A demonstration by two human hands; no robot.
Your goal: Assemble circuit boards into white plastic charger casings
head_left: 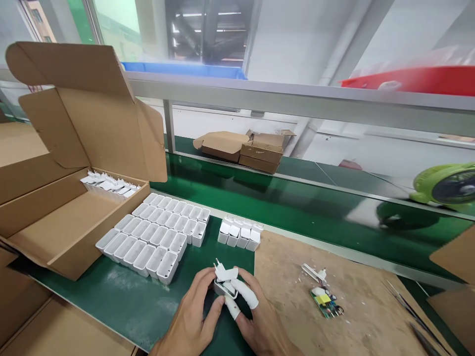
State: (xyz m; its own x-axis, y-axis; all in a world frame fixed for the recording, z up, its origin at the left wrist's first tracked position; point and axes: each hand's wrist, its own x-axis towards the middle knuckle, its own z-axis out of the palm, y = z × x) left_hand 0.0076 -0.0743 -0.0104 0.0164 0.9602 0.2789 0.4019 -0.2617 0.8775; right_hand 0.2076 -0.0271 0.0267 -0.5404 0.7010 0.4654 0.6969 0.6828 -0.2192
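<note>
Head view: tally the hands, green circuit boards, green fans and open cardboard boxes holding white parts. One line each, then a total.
Hands: 2, the left hand and right hand, both gripping the white charger
Green circuit board: 1
Green fan: 1
Open cardboard box holding white parts: 1
Total: 5

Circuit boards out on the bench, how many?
1 bare. The green circuit board lies on the brown mat, right of both hands. The left hand and right hand hold a white plug housing; any board inside is hidden.
</note>
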